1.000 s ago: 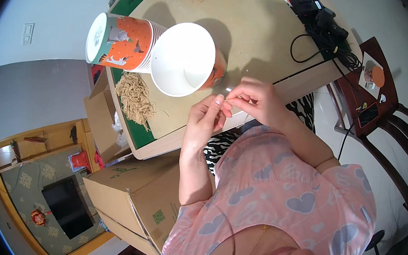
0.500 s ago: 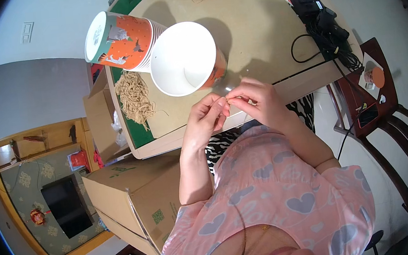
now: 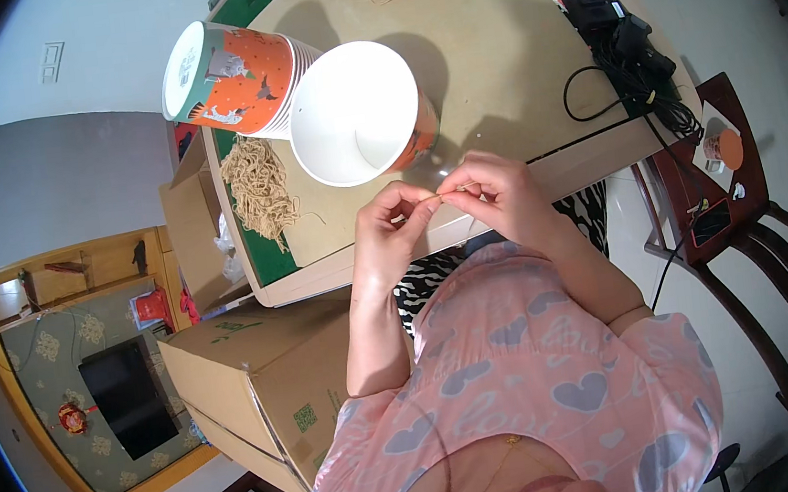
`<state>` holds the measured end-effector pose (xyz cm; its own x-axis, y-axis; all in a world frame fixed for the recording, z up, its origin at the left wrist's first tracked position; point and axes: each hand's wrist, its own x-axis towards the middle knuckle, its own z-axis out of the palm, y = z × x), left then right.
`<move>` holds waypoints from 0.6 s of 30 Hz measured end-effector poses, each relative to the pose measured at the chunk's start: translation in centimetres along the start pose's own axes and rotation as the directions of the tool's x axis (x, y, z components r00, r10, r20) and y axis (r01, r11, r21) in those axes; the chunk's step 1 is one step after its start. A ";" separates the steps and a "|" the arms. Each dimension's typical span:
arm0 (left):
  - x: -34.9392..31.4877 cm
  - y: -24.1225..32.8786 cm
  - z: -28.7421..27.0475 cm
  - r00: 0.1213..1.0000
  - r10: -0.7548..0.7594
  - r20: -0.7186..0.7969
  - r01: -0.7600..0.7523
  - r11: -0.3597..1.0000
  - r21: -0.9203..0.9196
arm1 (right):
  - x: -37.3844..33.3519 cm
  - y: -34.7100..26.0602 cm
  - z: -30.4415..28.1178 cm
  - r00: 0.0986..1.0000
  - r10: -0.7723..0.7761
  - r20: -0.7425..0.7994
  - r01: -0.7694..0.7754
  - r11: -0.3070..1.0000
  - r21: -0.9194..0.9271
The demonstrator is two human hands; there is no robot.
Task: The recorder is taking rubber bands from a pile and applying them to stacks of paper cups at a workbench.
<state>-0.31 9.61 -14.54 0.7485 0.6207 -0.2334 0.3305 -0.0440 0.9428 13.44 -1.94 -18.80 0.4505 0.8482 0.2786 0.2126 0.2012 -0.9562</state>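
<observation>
Fingertips of the left hand (image 3: 390, 225) and the right hand (image 3: 496, 195) are held almost tip to tip over the near edge of the table (image 3: 499, 52). Compared with the view half a second ago, the left index finger and thumb are drawn into a straighter, narrower pinch, while the right hand is kept in nearly the same place. What looks like a tan thin strand (image 3: 440, 195) is clamped between thumb and index finger on both sides; its full length cannot be made out, and whether a knot is formed in it cannot be told. By this change, fine work on the strand seems to be carried on with a firmer left hold, rather than brought to a close. No shift is seen in the open white bucket (image 3: 351, 111), which is tilted with its mouth toward the viewer, just beyond the hands. The stack of nested buckets (image 3: 247, 81) beside it and the heap of tan cord (image 3: 256, 188) at the table's left are likewise left untouched, well apart from the fingers.
</observation>
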 end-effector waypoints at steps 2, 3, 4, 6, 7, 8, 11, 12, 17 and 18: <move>0.1 -0.3 0.0 0.998 0.065 -0.021 -0.064 0.997 0.045 | 0.0 -0.1 0.0 1.000 0.019 -0.006 -0.019 1.000 -0.001; 0.0 -0.1 0.1 0.998 0.065 -0.021 -0.064 0.997 0.046 | 0.0 -0.1 0.0 1.000 0.019 -0.006 -0.019 1.000 -0.001; -0.1 0.1 0.3 0.994 0.104 -0.045 -0.099 0.991 0.095 | -0.1 0.0 0.1 0.999 0.035 -0.015 -0.035 0.999 0.021; -0.2 0.2 0.5 0.988 0.143 -0.066 -0.132 0.980 0.147 | -0.1 0.2 0.3 0.998 0.051 -0.023 -0.050 0.998 0.044; -0.2 0.2 0.6 0.981 0.175 -0.083 -0.158 0.970 0.185 | -0.1 0.3 0.4 0.998 0.056 -0.032 -0.055 0.997 0.052; -0.3 0.1 0.7 0.973 0.208 -0.099 -0.182 0.958 0.224 | -0.1 0.4 0.4 0.997 0.062 -0.040 -0.059 0.996 0.060; -0.6 1.3 1.0 0.947 0.304 -0.101 -0.243 0.888 0.390 | -0.1 0.4 0.7 0.991 0.120 -0.059 -0.111 0.984 0.137; -0.6 1.5 1.1 0.947 0.304 -0.100 -0.244 0.888 0.391 | 0.0 0.3 0.7 0.991 0.120 -0.060 -0.111 0.984 0.137; 0.8 4.1 0.9 0.837 0.546 -0.039 -0.445 0.720 0.532 | 1.3 1.2 0.9 0.974 0.103 -0.201 -0.073 0.986 0.151; 1.2 4.7 0.4 0.834 0.550 -0.042 -0.436 0.704 0.561 | 1.9 1.5 0.6 0.968 0.167 -0.189 -0.125 0.968 0.218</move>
<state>2.35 9.87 -10.48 0.7818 0.5266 0.3339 0.2290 -0.7406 0.6317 14.06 0.23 -19.76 0.6355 0.7616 0.1268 -0.0395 0.1961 -0.9798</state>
